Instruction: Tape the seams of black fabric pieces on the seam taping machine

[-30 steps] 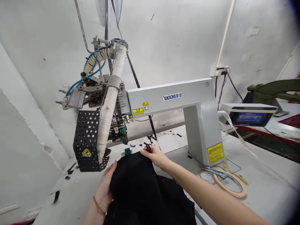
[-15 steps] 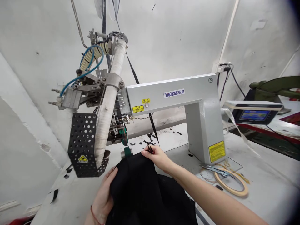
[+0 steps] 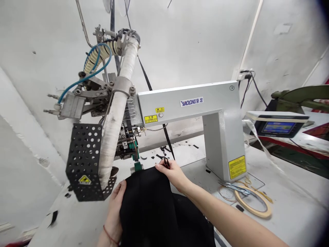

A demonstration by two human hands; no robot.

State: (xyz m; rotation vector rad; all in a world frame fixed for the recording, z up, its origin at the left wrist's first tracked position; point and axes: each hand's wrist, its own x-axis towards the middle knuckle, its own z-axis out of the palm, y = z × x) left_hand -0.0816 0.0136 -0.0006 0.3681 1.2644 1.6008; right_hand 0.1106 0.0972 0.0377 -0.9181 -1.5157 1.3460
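Note:
A piece of black fabric (image 3: 149, 206) hangs between my hands, its upper edge just below the green roller (image 3: 138, 166) of a seam-sealing machine (image 3: 187, 103). My left hand (image 3: 117, 202) pinches the fabric's left edge, thumb in front. At the upper right corner my right hand (image 3: 171, 173) grips the same fabric between thumb and fingers. Small dark-tipped snips or tweezers (image 3: 167, 163) stick out from that right hand; their exact kind is hard to make out. Above the roller sits the machine's head with a second green wheel (image 3: 133, 145).
A perforated black guard (image 3: 83, 161) and a wrapped white pipe (image 3: 117, 116) stand close on the left. On the right lie a tape roll (image 3: 253, 202) and scissors (image 3: 238, 187), below a control screen (image 3: 279, 127). Black scraps (image 3: 164, 150) litter the table (image 3: 190, 171) behind the fabric.
The perforated guard and pipe have swung slightly left and toward me. My left hand has shifted a little on the fabric's edge, which lies smoother. The right hand keeps its hold.

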